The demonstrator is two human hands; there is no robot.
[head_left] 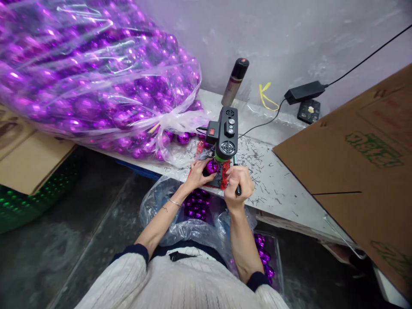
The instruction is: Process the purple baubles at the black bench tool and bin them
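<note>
A shiny purple ball ornament (212,167) sits in the fingers of my left hand (197,174), right under the head of a small black bench machine (227,133). My right hand (238,184) is wrapped round the black-tipped lever (238,189) at the machine's right side. The machine stands on a base with red edging (224,178). Just left of it, more purple balls (183,137) spill from the mouth of a big clear plastic bag (128,86). Below the table edge, an open clear bag (161,201) in front of my body holds several purple balls.
Behind the machine a spray can (235,81) stands by the wall. A yellow tie (267,98) and a black power adapter (305,92) with its cable lie further right. Dark bits litter the white table (277,184). Cardboard boxes (354,141) rise at the right, and another carton (32,150) is at left.
</note>
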